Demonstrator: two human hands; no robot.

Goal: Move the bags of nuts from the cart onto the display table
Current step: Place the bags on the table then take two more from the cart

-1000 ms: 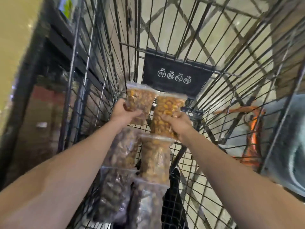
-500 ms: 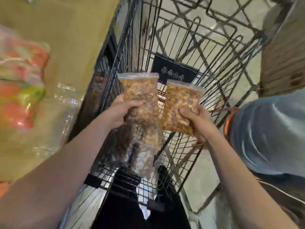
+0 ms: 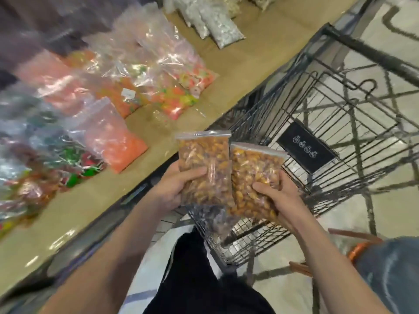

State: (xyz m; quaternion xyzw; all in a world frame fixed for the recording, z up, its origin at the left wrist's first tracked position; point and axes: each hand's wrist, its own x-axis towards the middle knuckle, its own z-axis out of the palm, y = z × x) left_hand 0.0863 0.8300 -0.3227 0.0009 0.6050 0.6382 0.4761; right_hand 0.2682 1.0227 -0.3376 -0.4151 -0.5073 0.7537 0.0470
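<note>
Nuts fill two clear bags, one in each hand, held up side by side over the near end of the cart (image 3: 317, 123). The left bag of nuts (image 3: 205, 164) is see-through plastic with a zip strip along the top, and it is packed full of orange-brown nuts. The left hand (image 3: 174, 191) grips it low down, thumb across the front and fingers curled behind. The right bag of nuts (image 3: 251, 175) looks the same, a bit lower and tipped to the right, and its left edge touches the first bag. The right hand (image 3: 278, 200) grips its bottom corner, thumb on the front.

Under the two bags, a darker bag of nuts (image 3: 217, 220) lies in the black wire cart, blurry. A black tag (image 3: 306, 150) with small white circles hangs on the cart's far wall.

To the left is the tan display table (image 3: 158, 130). Shiny candy bags (image 3: 118, 141) in pink, orange and green lie on it, and pale bags (image 3: 217, 23) sit farther away. Neither held bag touches the table.
</note>
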